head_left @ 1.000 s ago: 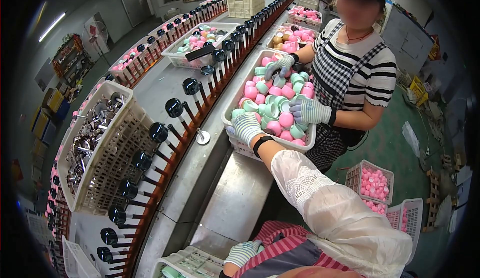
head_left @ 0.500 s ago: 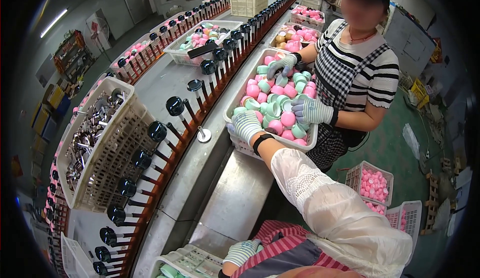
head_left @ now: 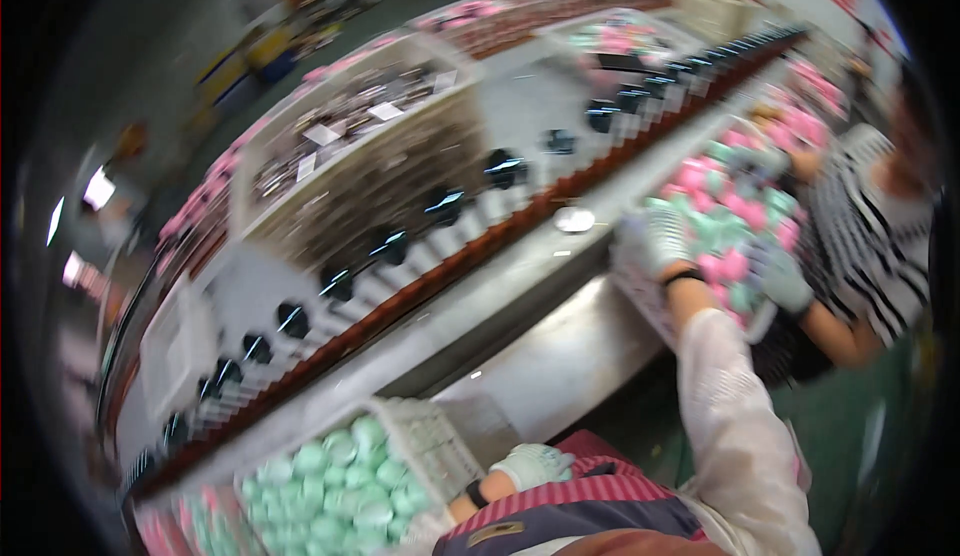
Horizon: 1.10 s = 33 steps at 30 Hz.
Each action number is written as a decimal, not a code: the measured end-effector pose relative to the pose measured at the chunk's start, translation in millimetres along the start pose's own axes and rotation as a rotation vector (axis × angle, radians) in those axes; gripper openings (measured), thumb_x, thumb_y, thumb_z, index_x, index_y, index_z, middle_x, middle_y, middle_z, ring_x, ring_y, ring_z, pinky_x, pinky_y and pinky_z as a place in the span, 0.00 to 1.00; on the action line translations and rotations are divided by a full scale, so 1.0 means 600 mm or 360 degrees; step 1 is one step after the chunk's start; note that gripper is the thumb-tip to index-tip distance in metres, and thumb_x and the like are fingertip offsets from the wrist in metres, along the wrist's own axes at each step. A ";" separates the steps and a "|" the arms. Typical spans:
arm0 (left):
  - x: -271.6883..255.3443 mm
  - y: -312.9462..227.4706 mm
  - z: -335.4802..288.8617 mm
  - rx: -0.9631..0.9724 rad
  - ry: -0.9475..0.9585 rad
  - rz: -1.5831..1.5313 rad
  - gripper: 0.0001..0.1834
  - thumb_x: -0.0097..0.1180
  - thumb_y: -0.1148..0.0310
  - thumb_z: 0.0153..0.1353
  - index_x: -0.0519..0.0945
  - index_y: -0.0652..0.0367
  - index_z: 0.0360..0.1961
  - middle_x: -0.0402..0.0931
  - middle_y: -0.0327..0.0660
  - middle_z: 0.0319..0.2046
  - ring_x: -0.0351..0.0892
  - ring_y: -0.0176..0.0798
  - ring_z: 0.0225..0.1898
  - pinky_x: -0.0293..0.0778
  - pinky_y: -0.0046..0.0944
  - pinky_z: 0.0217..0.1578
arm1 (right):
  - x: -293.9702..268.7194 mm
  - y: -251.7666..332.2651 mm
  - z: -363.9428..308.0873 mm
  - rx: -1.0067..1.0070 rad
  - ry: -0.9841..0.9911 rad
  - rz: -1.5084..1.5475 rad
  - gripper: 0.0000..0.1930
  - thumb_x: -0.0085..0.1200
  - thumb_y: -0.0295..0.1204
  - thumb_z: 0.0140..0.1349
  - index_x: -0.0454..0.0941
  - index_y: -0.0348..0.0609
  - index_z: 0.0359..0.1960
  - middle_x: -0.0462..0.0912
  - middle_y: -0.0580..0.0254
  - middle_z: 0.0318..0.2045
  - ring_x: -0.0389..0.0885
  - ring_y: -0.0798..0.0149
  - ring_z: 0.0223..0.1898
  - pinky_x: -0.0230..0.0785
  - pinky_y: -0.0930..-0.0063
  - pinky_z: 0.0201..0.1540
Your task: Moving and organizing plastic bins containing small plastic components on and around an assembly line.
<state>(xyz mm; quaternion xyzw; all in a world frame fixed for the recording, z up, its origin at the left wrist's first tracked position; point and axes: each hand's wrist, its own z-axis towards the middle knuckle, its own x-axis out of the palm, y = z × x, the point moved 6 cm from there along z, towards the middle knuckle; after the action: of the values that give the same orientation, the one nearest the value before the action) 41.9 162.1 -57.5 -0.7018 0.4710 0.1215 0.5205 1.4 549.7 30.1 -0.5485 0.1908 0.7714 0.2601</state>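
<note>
Wearing a striped glove, my right hand [head_left: 665,238] reaches far out and is closed over the near left rim of a white crate [head_left: 640,291], though blur softens the fingers. Pink cups [head_left: 735,264] and mint-green cups [head_left: 712,226] lie mixed in that crate. My left hand [head_left: 532,467], gloved too, rests low in front of my apron with its fingers curled; a pale green bit shows at the fingertips, too blurred to name. Beside it stands another white crate [head_left: 425,446], filled with mint-green cups [head_left: 335,481].
Across the crate, a co-worker in a striped top [head_left: 870,226] has gloved hands [head_left: 782,274] among the cups. A conveyor [head_left: 590,181] carries a row of upright holders with glossy dark round pieces [head_left: 445,206]. Beyond stands a crate of metal parts [head_left: 370,181].
The view has swung left and blurred, so the crate and co-worker sit farther right. The crate of mint-green cups shows more fully. My right hand stays at the far crate's rim.
</note>
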 end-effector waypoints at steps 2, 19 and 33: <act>0.023 -0.003 -0.009 0.0002 -0.0025 0.0023 0.18 0.48 0.55 0.61 0.78 0.56 0.42 0.82 0.48 0.31 0.82 0.56 0.34 0.76 0.52 0.33 | -0.080 0.040 -0.024 0.0077 0.0060 -0.0154 0.12 0.50 0.39 0.57 0.82 0.49 0.35 0.81 0.46 0.32 0.79 0.45 0.39 0.65 0.43 0.48; 0.131 -0.068 0.027 0.0552 -0.0511 0.0465 0.12 0.50 0.59 0.61 0.81 0.54 0.30 0.82 0.44 0.26 0.83 0.51 0.29 0.74 0.50 0.22 | 0.000 -0.118 -0.119 0.0278 0.0328 -0.0276 0.23 0.40 0.43 0.70 0.81 0.34 0.44 0.83 0.44 0.41 0.78 0.44 0.43 0.68 0.61 0.50; 0.134 -0.078 0.028 0.0504 -0.0453 0.0494 0.10 0.51 0.63 0.61 0.82 0.54 0.32 0.82 0.46 0.28 0.84 0.52 0.31 0.76 0.51 0.25 | 0.062 -0.137 -0.114 0.0223 0.0383 -0.0175 0.26 0.36 0.44 0.71 0.79 0.30 0.44 0.83 0.43 0.43 0.81 0.46 0.43 0.71 0.63 0.48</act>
<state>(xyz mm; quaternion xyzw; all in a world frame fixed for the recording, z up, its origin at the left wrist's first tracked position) 126.9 134.1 -89.0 -0.5069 0.5081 0.2221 0.6600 93.0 582.1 -28.0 -0.6272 0.2436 0.6694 0.3149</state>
